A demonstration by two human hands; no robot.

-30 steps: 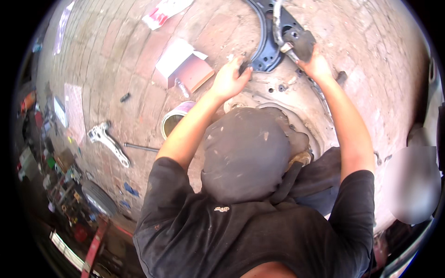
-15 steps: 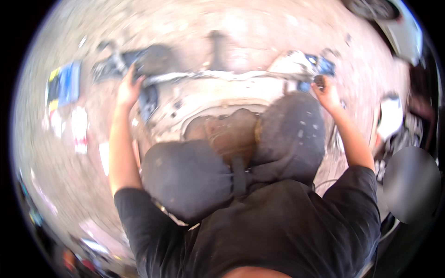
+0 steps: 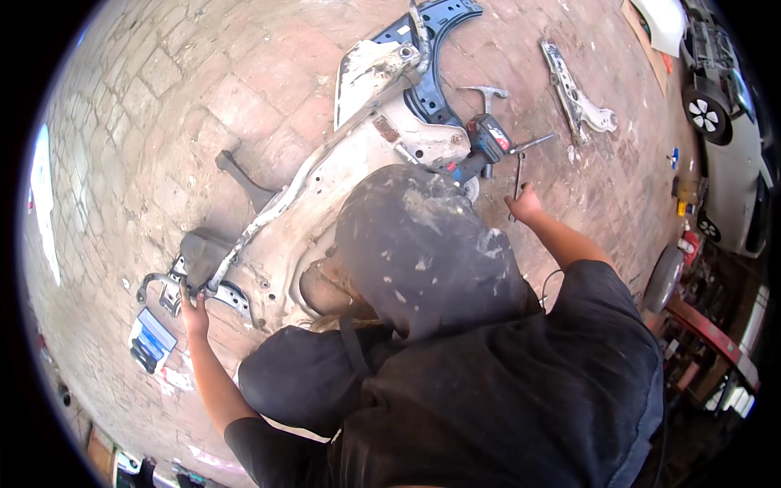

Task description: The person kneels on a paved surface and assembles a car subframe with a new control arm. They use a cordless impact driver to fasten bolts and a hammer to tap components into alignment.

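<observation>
Your left hand (image 3: 194, 313) clamps its fingers on the subframe (image 3: 325, 187) end; your right hand (image 3: 525, 203), fingers together, touches the wrench (image 3: 518, 180).

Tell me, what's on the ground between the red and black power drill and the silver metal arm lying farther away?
In the head view, between the power drill and the silver metal arm, one thin metal rod sticks out from the drill side; otherwise only bare brick ground.
</observation>
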